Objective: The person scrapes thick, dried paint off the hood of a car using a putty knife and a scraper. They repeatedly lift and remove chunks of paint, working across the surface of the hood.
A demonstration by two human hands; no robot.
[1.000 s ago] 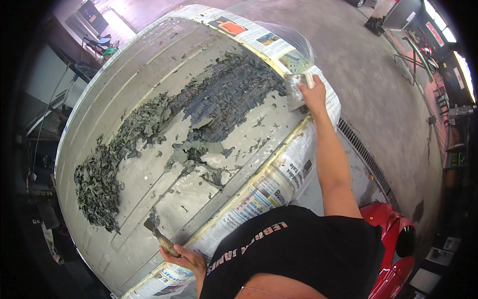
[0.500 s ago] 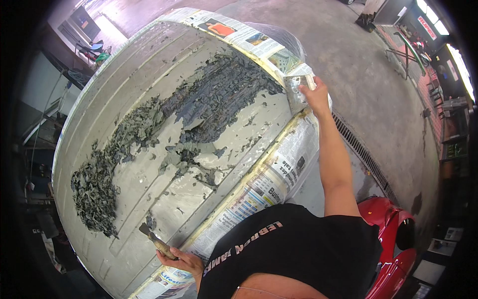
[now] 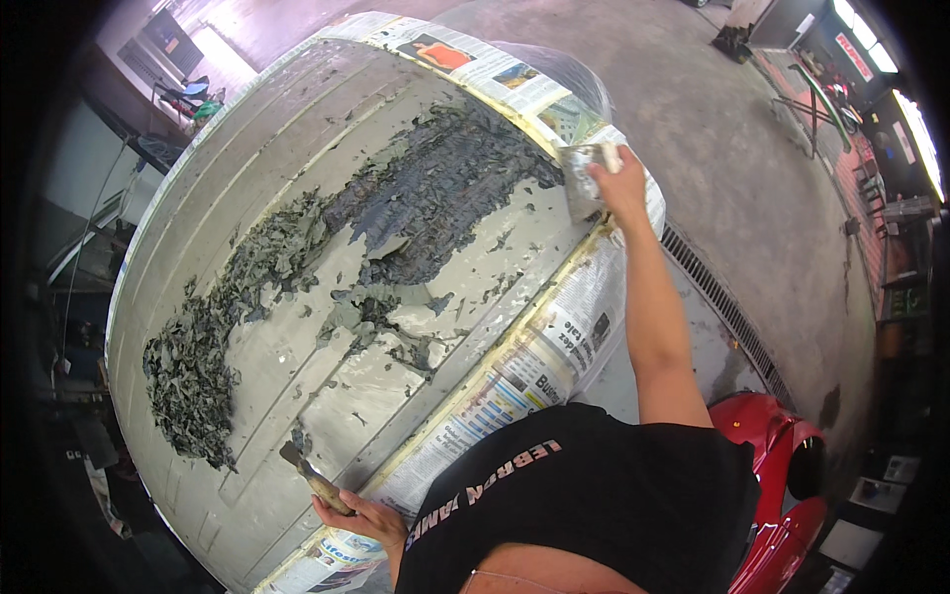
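Observation:
In my left hand (image 3: 364,517) is a narrow scraper (image 3: 317,478) with a worn handle, its dark blade tip just over the surface at the near edge. My right hand (image 3: 621,186) reaches out to the far right corner. It grips a wide metal scraper (image 3: 582,180), whose broad, smeared blade lies at the panel's corner by the masking paper. A large pale grey ribbed vehicle panel (image 3: 267,396) spreads before me. Dark, wrinkled peeling paint (image 3: 435,208) covers its middle, and loose flakes are heaped in a pile (image 3: 190,396) on the left.
Newspaper (image 3: 515,371) taped along the panel's edges borders it on the near and far right sides. Clear plastic sheeting (image 3: 569,79) bulges beyond the far edge. A floor drain grate (image 3: 727,307) runs at the right, with a red car part (image 3: 767,445) close to my right side.
My right hand has shifted slightly left with the wide scraper, and its blade is tilted a little differently. My left hand and the narrow scraper stay nearly in place.

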